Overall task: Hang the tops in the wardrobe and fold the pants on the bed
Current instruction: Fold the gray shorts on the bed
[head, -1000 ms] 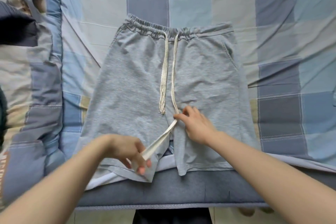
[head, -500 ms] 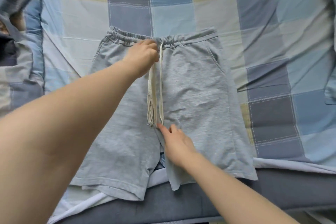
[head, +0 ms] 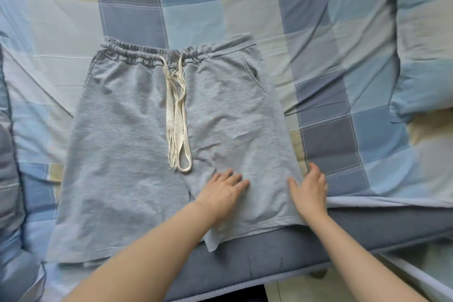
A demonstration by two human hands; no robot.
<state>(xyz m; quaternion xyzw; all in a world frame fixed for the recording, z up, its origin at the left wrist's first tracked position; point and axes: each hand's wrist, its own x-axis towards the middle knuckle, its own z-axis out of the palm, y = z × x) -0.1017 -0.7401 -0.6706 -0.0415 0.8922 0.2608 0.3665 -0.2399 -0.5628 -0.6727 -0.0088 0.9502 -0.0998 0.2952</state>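
Left hand (head: 221, 190) flat, fingers spread; right hand (head: 309, 190) relaxed.

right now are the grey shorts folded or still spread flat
Spread flat: the grey shorts show both legs and the full waistband, unfolded.
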